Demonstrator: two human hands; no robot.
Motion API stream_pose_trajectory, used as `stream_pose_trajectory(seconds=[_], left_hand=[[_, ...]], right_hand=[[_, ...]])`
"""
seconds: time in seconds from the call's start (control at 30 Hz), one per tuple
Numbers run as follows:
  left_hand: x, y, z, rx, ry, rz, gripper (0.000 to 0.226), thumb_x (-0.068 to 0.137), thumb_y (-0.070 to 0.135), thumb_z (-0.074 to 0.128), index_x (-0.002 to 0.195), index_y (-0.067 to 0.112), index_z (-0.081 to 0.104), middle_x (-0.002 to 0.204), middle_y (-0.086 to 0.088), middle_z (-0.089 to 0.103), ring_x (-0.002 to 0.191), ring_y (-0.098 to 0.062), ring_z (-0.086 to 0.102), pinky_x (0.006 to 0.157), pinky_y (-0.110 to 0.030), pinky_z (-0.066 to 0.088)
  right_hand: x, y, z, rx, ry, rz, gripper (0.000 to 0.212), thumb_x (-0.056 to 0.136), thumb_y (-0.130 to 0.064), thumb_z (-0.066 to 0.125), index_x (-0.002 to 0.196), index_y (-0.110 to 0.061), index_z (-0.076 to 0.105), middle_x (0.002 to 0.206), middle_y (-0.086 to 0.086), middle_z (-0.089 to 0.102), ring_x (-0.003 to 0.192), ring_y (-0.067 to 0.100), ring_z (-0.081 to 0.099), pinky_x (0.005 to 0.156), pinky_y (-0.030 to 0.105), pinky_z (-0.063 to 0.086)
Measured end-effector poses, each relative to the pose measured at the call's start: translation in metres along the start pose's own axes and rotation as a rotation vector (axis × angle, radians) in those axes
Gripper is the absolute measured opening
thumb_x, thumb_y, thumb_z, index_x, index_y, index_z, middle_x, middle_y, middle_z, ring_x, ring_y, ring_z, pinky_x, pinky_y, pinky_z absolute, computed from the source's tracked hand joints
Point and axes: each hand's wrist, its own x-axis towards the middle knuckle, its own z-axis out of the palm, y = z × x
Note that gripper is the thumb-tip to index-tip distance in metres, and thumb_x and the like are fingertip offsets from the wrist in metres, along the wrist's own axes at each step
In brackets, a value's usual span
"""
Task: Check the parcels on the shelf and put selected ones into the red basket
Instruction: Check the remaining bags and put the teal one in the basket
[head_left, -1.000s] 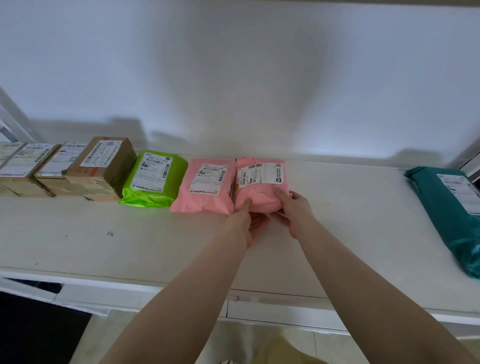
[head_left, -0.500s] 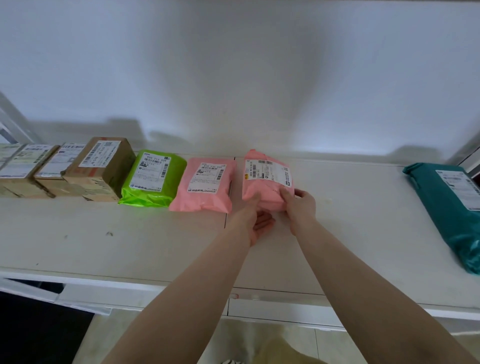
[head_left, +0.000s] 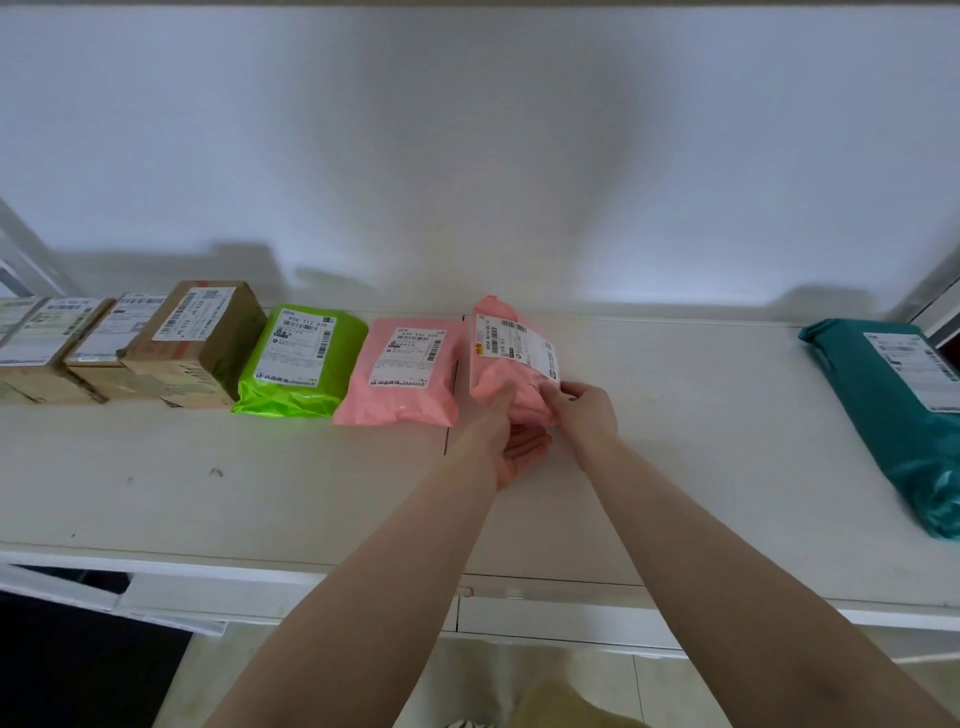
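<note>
Both my hands are on 1 pink parcel (head_left: 506, 358), holding its near end. My left hand (head_left: 511, 441) cups it from below and from the left, palm turned up, thumb against the wrapper. My right hand (head_left: 584, 413) pinches the lower right corner, fingers curled onto the plastic. The parcel is tilted up off the white shelf (head_left: 675, 467), its white label (head_left: 514, 345) facing me and turned sideways.

Just left of it lies a second pink parcel (head_left: 402, 371), flat, label up, close beside the held one. Next to that, touching it, is a lime green parcel (head_left: 301, 364). Further left stands a row of 3 brown cardboard boxes (head_left: 200, 338), the nearest one leaning against the green wrapper. Well apart on the right edge of the shelf lies a teal parcel (head_left: 893, 415), also label up.
</note>
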Motion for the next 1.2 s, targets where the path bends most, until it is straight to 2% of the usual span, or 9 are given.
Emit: stream_pose_trajectory(seconds=[0.1,0.2,0.3,0.5,0.63,0.77,0.87,1.0,1.2], left_hand=[[0.0,0.001,-0.002,-0.001,-0.002,-0.015,0.054,0.09,0.051,0.057,0.077,-0.001,0.064,0.074,-0.016,0.065,0.066,-0.024,0.065,0.066,-0.034,0.058],[0.0,0.002,-0.001,0.002,-0.01,-0.006,0.055,0.091,0.052,0.055,0.075,0.0,0.063,0.069,-0.014,0.065,0.065,-0.023,0.063,0.065,-0.032,0.057],[-0.003,0.002,-0.001,0.044,-0.018,-0.008,0.058,0.091,0.055,0.053,0.074,0.001,0.066,0.061,-0.012,0.065,0.06,-0.023,0.062,0.059,-0.03,0.058],[-0.009,-0.001,0.0,0.144,-0.059,-0.04,0.06,0.088,0.062,0.05,0.083,0.006,0.069,0.072,-0.01,0.067,0.059,-0.025,0.063,0.063,-0.031,0.055],[-0.012,-0.006,0.002,0.145,-0.092,-0.061,0.052,0.089,0.058,0.055,0.089,0.007,0.067,0.08,-0.011,0.069,0.064,-0.024,0.064,0.055,-0.029,0.055],[-0.013,-0.016,0.014,0.181,-0.146,-0.105,0.068,0.084,0.064,0.056,0.116,0.005,0.059,0.1,-0.011,0.071,0.08,-0.024,0.068,0.073,-0.035,0.055],[-0.016,-0.018,0.033,0.191,-0.224,-0.118,0.07,0.084,0.063,0.057,0.123,0.005,0.053,0.103,-0.007,0.069,0.089,-0.021,0.066,0.077,-0.034,0.052],[-0.018,-0.029,0.073,0.187,-0.223,-0.045,0.058,0.086,0.056,0.06,0.118,0.008,0.056,0.101,-0.003,0.068,0.092,-0.017,0.064,0.084,-0.032,0.05],[-0.012,-0.058,0.161,0.198,-0.203,0.06,0.044,0.086,0.05,0.064,0.108,0.011,0.061,0.101,-0.001,0.067,0.091,-0.015,0.063,0.091,-0.029,0.049]], right_hand=[[0.001,0.0,0.001,0.01,-0.013,-0.028,0.037,0.083,-0.046,0.062,0.099,-0.017,0.076,0.088,0.006,0.076,0.087,0.027,0.071,0.08,0.038,0.054],[0.001,-0.002,0.0,0.063,-0.004,-0.043,0.035,0.088,-0.035,0.065,0.095,-0.002,0.073,0.087,0.017,0.075,0.074,0.023,0.063,0.075,0.041,0.054],[0.001,-0.002,-0.002,0.13,0.016,-0.032,0.034,0.091,-0.026,0.067,0.1,0.006,0.071,0.093,0.021,0.074,0.073,0.02,0.058,0.068,0.032,0.047],[-0.001,0.0,-0.003,0.233,0.038,0.048,0.048,0.089,-0.033,0.069,0.125,-0.002,0.063,0.116,0.011,0.069,0.098,0.025,0.066,0.088,0.034,0.053],[-0.006,0.002,-0.009,0.289,0.072,0.071,0.043,0.088,-0.035,0.07,0.118,-0.004,0.068,0.112,0.011,0.072,0.1,0.027,0.067,0.091,0.039,0.055],[-0.014,0.006,-0.029,0.368,0.118,0.04,0.04,0.089,-0.034,0.07,0.114,-0.003,0.068,0.093,0.003,0.067,0.084,0.018,0.06,0.082,0.036,0.05],[-0.021,0.007,-0.051,0.416,0.152,0.026,0.035,0.09,-0.035,0.069,0.11,-0.007,0.067,0.083,-0.002,0.062,0.072,0.012,0.056,0.076,0.033,0.05],[-0.025,0.015,-0.101,0.454,0.176,0.01,0.029,0.091,-0.036,0.067,0.105,-0.012,0.062,0.08,0.0,0.06,0.068,0.013,0.055,0.064,0.026,0.05],[-0.002,0.039,-0.211,0.439,0.308,-0.014,0.031,0.09,-0.042,0.066,0.107,-0.016,0.062,0.092,0.0,0.064,0.081,0.014,0.058,0.074,0.027,0.051]])
